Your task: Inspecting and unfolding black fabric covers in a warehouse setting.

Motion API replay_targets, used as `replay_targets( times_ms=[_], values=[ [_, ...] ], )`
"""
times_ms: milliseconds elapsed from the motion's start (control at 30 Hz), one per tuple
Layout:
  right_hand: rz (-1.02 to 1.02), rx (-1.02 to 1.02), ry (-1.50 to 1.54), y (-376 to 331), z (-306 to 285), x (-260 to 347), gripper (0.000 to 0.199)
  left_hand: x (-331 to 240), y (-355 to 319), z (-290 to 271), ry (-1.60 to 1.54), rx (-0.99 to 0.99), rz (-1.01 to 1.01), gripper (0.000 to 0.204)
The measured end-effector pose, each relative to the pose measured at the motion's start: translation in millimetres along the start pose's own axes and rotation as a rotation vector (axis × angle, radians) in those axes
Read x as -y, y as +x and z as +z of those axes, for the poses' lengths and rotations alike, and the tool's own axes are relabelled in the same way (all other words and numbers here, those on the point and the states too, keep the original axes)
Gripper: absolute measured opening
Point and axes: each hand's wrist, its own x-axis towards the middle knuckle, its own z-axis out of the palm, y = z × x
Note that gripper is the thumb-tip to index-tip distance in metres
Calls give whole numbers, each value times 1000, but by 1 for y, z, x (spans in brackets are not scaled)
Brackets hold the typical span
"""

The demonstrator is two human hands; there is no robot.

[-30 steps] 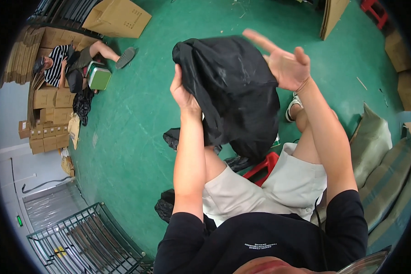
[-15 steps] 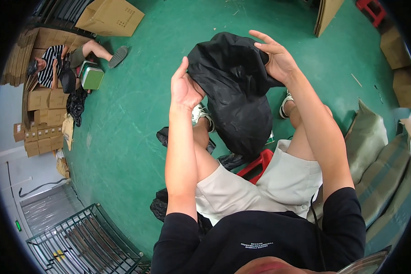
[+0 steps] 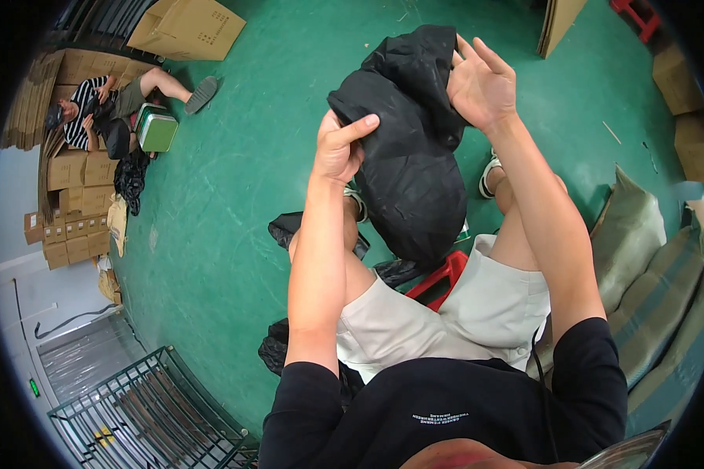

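Holding black fabric (image 3: 414, 176), hands (image 3: 339, 151) either side; white-lettered shirt (image 3: 477, 391)

Left arm (image 3: 317, 258): bare forearm rises nearly upright, wrist (image 3: 330, 178) close to straight, left hand (image 3: 339, 152) closed in a pinch with thumb (image 3: 358, 131) angled up and rightward, its fingers partly hidden. Right arm (image 3: 551, 207): bare forearm slants up and leftward to the right hand (image 3: 481, 90), which sits higher than the left, palm facing inward, digits loosely extended upward, some partly hidden. Both hands are raised in front of the torso, apart from each other.
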Motion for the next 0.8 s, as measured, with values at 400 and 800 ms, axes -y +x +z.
replay_targets(
  times_ms=[400, 800],
  values=[
    [-16, -48, -266, -13, 17, 6, 73, 6, 6, -8, -91, -159, 24, 38],
    [139, -54, -467, -16, 12, -16, 80, 6, 12, -33, -600, -480, 103, 26]
  ],
)
